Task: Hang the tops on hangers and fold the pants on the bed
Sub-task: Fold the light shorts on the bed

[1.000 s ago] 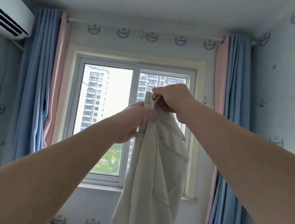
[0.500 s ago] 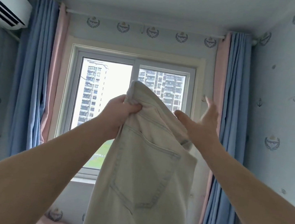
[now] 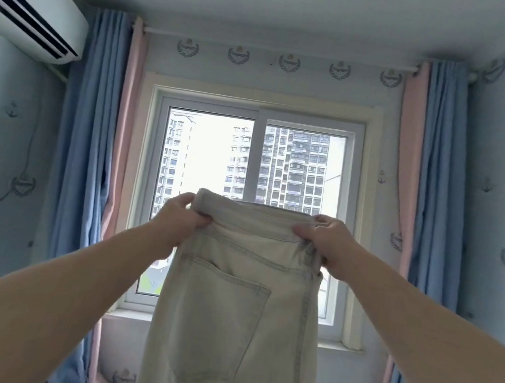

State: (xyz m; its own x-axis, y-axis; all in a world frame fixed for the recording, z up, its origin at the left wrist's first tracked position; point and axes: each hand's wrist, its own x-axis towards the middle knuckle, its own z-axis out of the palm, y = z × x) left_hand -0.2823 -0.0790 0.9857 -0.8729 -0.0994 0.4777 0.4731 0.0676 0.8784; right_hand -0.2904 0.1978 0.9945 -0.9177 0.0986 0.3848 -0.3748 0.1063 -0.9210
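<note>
A pair of pale, washed-out jeans (image 3: 236,319) hangs in the air in front of the window, back pocket facing me, folded lengthwise with its lower part running out of the bottom of the view. My left hand (image 3: 180,221) grips the left end of the waistband. At the right end of the waistband, my right hand (image 3: 323,242) pinches the cloth between thumb and fingers. The waistband is stretched level between the two hands. No hangers, tops or bed surface are visible.
A window (image 3: 247,210) fills the far wall, with blue and pink curtains on the left (image 3: 85,168) and on the right (image 3: 426,215). An air conditioner (image 3: 27,4) hangs at the upper left. Wallpapered walls close in on both sides.
My right hand, which was off the jeans half a second ago, now holds the right end of the waistband. The waistband has been pulled out flat and lowered.
</note>
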